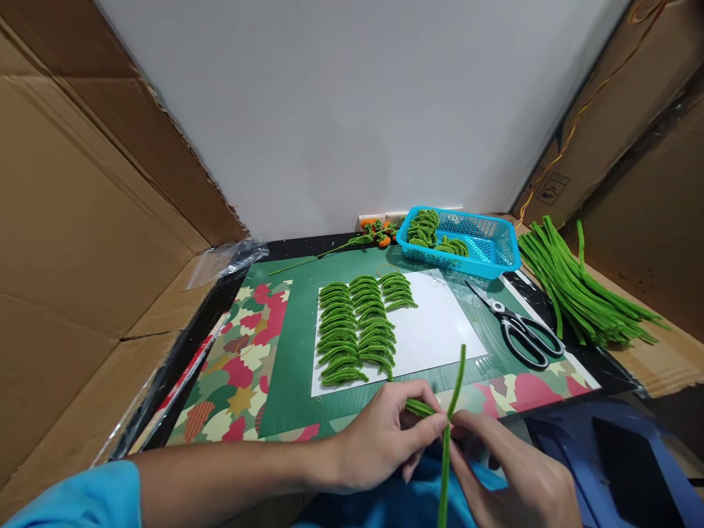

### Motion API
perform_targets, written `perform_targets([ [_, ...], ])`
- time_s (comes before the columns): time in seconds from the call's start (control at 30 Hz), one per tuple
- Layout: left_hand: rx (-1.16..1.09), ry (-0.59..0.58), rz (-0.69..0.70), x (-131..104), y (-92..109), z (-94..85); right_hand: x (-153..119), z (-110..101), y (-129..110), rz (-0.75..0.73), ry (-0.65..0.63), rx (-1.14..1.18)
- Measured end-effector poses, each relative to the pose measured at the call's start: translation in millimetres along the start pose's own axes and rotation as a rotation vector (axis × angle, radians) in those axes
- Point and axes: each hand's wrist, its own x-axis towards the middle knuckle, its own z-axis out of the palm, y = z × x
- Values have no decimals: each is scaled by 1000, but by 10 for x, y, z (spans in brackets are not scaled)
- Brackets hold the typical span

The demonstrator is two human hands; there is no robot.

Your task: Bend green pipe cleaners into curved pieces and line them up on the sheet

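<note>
My left hand (pixel 393 433) is closed, its thumb and forefinger pinching a folded green pipe cleaner (pixel 419 407). A long green pipe cleaner (pixel 444 469) runs upright across the fingertips, crossing the folded part. Close against it, my right hand (pixel 517 462) is closed with its fingertips on the pipe cleaners at the crossing; its fingers partly hide the contact. Just beyond my hands is a white sheet (pixel 434 323), where several curved green pipe-cleaner pieces (pixel 338 334) lie in columns.
Black-handled scissors (pixel 522 330) lie partly opened right of the sheet. Behind them stands a blue basket (pixel 495 246) holding more curved pieces. A bundle of green pipe cleaners (pixel 583 293) rests at the right. An orange-flowered stem (pixel 379 233) lies at the back. Cardboard walls (pixel 82 161) flank the table.
</note>
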Motion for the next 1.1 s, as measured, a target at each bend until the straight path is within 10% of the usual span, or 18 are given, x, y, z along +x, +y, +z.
perform_targets([
  [0.43, -41, -46, 27, 41, -1, -33, 18, -76, 279, -267, 0, -15],
  [1.1, 195, -140, 148, -43, 251, -66, 36, -14, 58, -182, 232, 82],
])
